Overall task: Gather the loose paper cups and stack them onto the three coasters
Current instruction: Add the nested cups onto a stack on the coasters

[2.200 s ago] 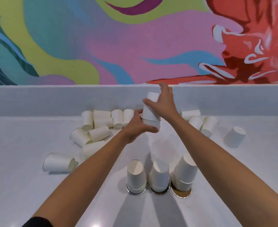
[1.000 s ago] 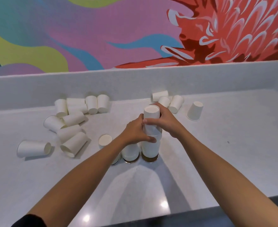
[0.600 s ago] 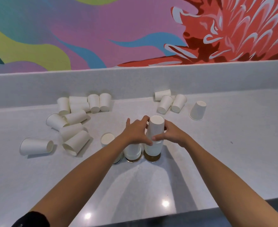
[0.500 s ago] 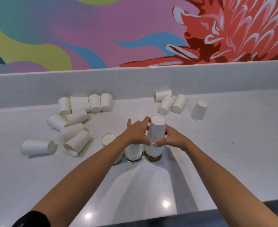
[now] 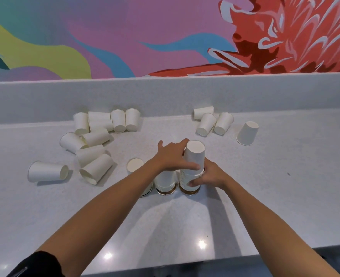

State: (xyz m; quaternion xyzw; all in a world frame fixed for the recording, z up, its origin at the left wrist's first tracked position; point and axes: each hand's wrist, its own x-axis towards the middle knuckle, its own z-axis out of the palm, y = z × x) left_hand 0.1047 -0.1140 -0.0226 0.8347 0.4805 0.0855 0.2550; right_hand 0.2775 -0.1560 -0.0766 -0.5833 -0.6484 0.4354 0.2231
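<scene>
White paper top cup (image 5: pixel 194 154): upside down, we see it crowning the tall stack (image 5: pixel 186 177) on the right-most coaster (image 5: pixel 189 193).
Left hand (image 5: pixel 171 156): our grip wraps this top cup, thumb across its front near the rim.
Right hand (image 5: pixel 210 176): our grip curls round the tall stack lower down, thumb on its front.
Middle stack (image 5: pixel 165 181): shorter, on the middle coaster (image 5: pixel 166 193), just beside the tall one, partly under our left wrist.
Left stack (image 5: pixel 135 165): mostly hidden behind our left forearm.
Loose cups (image 5: pixel 97 136): a heap on their sides on the desk (image 5: pixel 285 186), well left of our hands; another three cups (image 5: pixel 211 121) lie beyond to the right, with a lone cup (image 5: pixel 247 133) upside down further right.
</scene>
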